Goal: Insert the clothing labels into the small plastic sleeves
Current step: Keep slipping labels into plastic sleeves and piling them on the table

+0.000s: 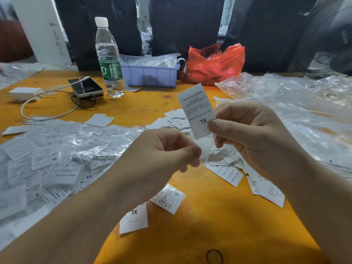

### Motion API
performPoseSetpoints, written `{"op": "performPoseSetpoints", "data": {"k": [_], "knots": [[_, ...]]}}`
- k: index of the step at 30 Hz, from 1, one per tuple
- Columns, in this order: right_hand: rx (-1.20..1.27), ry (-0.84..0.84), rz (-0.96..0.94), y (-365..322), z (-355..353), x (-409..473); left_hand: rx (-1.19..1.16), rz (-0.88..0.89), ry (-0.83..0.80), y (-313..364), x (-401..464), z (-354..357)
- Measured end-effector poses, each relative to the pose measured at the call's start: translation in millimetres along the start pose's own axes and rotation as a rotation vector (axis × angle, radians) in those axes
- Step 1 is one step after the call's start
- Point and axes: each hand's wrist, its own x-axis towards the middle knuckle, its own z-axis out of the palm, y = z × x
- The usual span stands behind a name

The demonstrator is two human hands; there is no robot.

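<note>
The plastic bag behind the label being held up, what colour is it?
Red. The plastic bag sits at the back of the table, clearest in the head view.

Over the orange table [190, 235], the right hand [253, 136] pinches an XL label [196, 109] by its lower edge, while the left hand [162, 155] pinches a clear plastic sleeve [204, 149] just beneath it. Loose labels [228, 172] lie below.

White label [196, 109] with black XL print at centre; orange-yellow table [190, 225]; red plastic bag [215, 63] at 1 o'clock; lilac tray [150, 75] at 12; clear bottle [108, 54] with white cap, green wrapper at 11.
</note>
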Motion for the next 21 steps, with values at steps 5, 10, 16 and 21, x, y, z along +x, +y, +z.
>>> {"op": "performPoseSetpoints", "data": {"k": [5, 10, 16, 21], "knots": [[-0.002, -0.002, -0.005, -0.5, 0.6, -0.4, -0.019, -0.010, -0.003, 0.3, 0.3, 0.7], [0.107, 0.044, -0.032, -4.8, -3.5, -0.1, -0.021, -0.010, -0.007, -0.3, -0.3, -0.8], [0.029, 0.010, -0.041, -2.9, 1.4, -0.8, -0.007, -0.005, -0.006, -0.4, 0.2, -0.6], [0.018, 0.013, -0.041, -2.7, 1.2, -1.0, 0.012, -0.001, -0.014, -0.8, 0.6, -0.8]]}}
